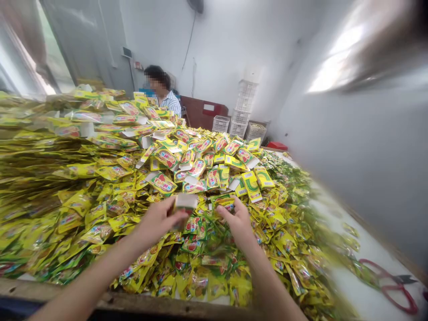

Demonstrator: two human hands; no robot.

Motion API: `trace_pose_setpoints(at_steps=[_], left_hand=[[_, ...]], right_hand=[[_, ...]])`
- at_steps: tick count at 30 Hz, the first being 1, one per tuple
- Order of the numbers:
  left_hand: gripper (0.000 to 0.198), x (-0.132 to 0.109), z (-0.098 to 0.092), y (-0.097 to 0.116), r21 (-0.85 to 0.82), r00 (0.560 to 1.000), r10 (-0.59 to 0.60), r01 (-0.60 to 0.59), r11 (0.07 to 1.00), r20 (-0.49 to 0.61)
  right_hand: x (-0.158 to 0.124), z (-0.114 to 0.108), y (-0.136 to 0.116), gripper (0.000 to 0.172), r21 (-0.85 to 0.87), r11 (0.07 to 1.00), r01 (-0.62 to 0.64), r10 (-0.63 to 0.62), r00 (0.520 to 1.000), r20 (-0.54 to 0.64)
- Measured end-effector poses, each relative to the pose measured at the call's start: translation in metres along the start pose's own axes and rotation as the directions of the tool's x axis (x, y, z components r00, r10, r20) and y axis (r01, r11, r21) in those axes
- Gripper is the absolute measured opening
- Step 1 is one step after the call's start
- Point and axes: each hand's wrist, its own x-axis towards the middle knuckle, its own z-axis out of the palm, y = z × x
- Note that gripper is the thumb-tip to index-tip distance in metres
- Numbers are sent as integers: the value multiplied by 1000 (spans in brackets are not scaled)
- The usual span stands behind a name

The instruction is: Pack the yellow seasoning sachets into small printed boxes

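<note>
My left hand (163,216) grips a small carton (186,201), blurred by motion, with a pale end turned toward me. To its right, my right hand (236,218) pinches a yellow-green packet (227,204) between thumb and fingers. The two hands are apart, just above a heap of shiny yellow and green packets (197,232). Beyond them lies a pile of small yellow printed cartons (162,183), several with white flaps standing out.
Red-handled scissors (389,285) lie on the white tabletop (374,263) at right. A wooden edge (117,299) runs along the front. Across the heap a person in a striped shirt (172,104) sits near the wall. White crates (239,116) are stacked behind.
</note>
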Motion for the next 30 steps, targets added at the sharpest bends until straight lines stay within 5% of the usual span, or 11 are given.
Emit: trace_pose_setpoints(at_steps=[3,7,13,18,21,23,28,30], left_hand=[[36,-47,50,-1,-392,974,-145,203,897,174],[36,-83,90,-12,-488,974,-158,220,845,164],[26,-98,98,-15,-458,981,-174,193,867,85],[32,-103,105,-18,-612,984,-106,170,773,140],[27,-106,104,-18,-660,983,-114,183,729,146],[27,-108,103,-17,-686,984,-136,177,706,113],[27,-112,105,-19,-702,982,-161,182,688,97],[31,-113,107,-23,-731,981,-159,192,654,114]], right_hand=[[-25,21,-9,21,300,953,-31,37,999,-13],[-52,43,11,9,-25,997,68,-67,998,19],[-62,28,6,14,-394,893,218,-99,949,300],[-60,18,-25,16,-430,822,374,-31,783,621],[-63,22,-24,25,-489,815,311,-17,856,517],[-66,26,-20,14,-521,800,297,-64,906,419],[-69,29,-16,3,-490,755,435,-129,832,540],[-72,29,-16,12,-480,793,375,-94,855,511]])
